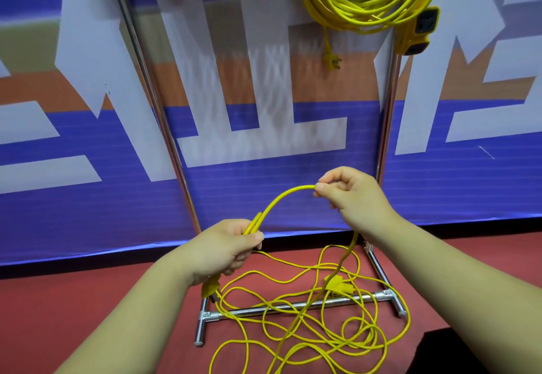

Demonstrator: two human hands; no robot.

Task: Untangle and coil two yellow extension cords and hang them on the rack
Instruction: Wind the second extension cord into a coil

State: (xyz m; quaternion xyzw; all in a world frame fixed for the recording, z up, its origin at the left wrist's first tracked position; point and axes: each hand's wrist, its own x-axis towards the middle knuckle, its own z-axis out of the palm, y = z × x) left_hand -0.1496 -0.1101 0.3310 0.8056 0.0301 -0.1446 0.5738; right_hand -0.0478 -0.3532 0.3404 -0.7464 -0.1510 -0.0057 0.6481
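Note:
One yellow extension cord hangs coiled at the top of the metal rack, its socket block and plug dangling below. A second yellow cord lies in loose tangled loops on the red floor around the rack's base, with a yellow socket block among them. My left hand grips a doubled length of this cord; its plug hangs under the wrist. My right hand pinches the cord farther along, and an arc of cord spans between the hands.
The rack's base bar and feet lie under the loose loops. A blue, white and orange banner stands right behind the rack. A dark object sits at the lower right on the floor.

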